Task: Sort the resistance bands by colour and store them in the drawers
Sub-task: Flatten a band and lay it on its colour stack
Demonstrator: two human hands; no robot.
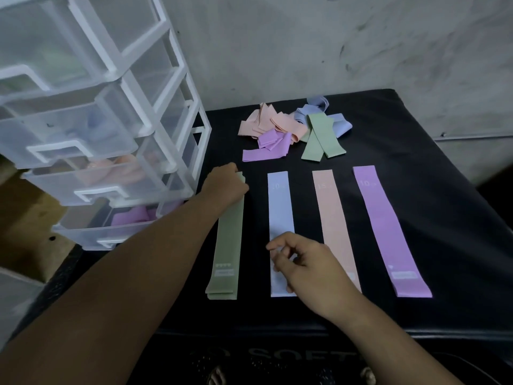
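On the black padded worktop (416,190), the left hand (224,187) gripped the far end of limp, probably light sage-green elastic bands (229,240), likely best lifted end-first, while the right hand (302,262) hovered loosely curled, empty.

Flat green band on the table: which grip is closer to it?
Left. The left grip holds the flat green band at its far end; the right grip is over the blue band beside it.

Stained grey wall (305,37) behind a black padded table (433,173).
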